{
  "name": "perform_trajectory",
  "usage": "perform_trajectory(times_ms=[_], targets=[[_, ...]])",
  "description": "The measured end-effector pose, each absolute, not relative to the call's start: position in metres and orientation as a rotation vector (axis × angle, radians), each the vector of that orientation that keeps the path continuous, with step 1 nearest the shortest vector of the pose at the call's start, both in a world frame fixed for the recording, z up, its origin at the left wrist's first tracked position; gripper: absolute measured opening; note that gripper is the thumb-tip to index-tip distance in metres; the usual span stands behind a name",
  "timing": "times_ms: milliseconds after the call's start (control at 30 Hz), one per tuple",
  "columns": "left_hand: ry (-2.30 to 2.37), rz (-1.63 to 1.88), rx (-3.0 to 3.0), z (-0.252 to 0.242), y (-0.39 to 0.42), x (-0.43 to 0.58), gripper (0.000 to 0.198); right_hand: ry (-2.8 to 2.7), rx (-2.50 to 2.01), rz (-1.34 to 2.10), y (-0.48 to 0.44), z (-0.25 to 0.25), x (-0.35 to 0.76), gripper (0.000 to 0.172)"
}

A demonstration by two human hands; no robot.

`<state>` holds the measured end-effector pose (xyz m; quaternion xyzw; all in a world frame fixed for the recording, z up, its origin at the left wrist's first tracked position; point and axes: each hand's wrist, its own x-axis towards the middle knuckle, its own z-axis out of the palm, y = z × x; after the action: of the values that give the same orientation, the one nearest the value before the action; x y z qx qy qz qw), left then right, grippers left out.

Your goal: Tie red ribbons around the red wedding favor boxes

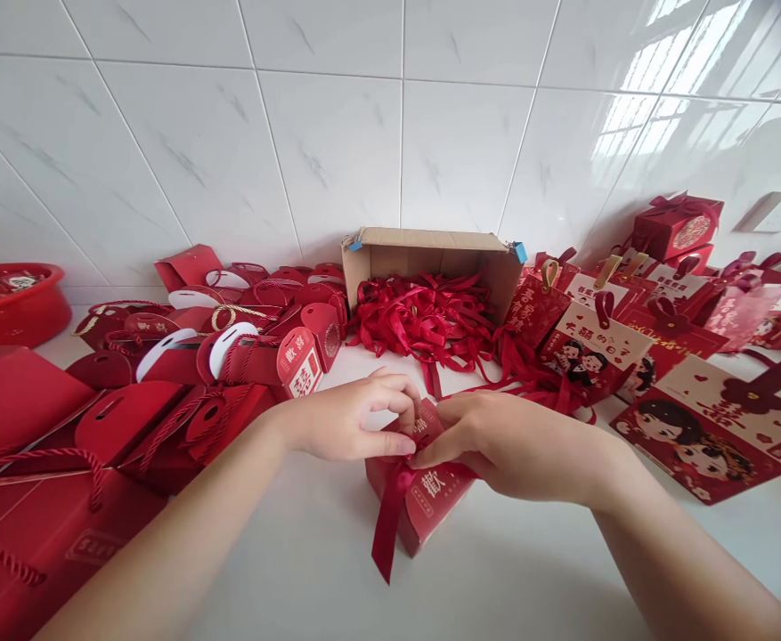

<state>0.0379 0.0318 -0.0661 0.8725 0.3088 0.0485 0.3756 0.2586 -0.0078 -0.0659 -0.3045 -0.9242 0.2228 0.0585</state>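
the red gift box (pixel 439 500) lies on the white counter (pixel 276 570), well forward of its back edge, in front of the carton (pixel 430 239) of loose ribbons (pixel 423 320). the left hand (pixel 356 418) pinches the red ribbon (pixel 386 532) at the box's top, thumb and bent fingers together on it; one tail hangs toward the viewer. the right hand (pixel 503 445) sets its thumb tip at the same ribbon, but its fingers are partly hidden, so i cannot tell whether they close. corded boxes (pixel 129 418) crowd the counter's left side, printed packets (pixel 703 445) its right.

Gift box (pixel 430 503) before carton (pixel 423 238); ribbons (pixel 423 312) in carton.
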Motion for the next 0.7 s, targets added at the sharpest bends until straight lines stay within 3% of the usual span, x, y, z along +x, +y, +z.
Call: perform_trajectory(times_ms=[467,700], targets=[[0.696,0.139,2.081,-0.077,0.041,0.042,0.018,-2.825,-0.858,0.600,-0.007,-0.064,0.258,0.048],[0.711,0.328,2.142,-0.084,0.041,0.047,0.022,-2.844,-0.970,0.579,-0.007,-0.066,0.258,0.057]])
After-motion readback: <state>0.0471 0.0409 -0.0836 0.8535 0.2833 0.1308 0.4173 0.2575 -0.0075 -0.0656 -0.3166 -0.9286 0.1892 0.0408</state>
